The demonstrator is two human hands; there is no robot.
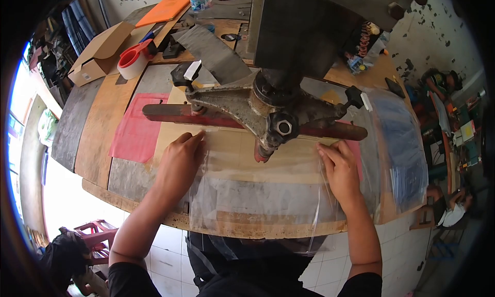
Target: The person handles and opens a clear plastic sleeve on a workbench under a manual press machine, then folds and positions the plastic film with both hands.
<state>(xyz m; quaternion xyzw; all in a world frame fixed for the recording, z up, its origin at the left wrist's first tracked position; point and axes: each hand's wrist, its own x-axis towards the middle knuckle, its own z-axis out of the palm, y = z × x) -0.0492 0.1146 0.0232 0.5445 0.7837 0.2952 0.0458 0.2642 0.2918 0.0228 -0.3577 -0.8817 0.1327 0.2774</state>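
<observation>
A clear plastic sheet (258,207) stretches between my hands and hangs over the table's front edge. My left hand (181,155) pinches its far left corner. On the other side my right hand (339,165) has thumb and fingers closed on the far right corner. Just beyond my fingertips is the long red bar (170,113) of a heavy metal press (268,98). Beneath the bar lies a tan sheet (221,165), seen partly through the plastic. A pink sheet (136,132) sits left of my left hand.
A stack of bluish clear plastic sheets (402,142) lies at the right. Back left are a cardboard box (100,52), a tape dispenser (136,57) and an orange folder (165,9). Other people (454,209) sit at the far right; another person (64,256) is lower left.
</observation>
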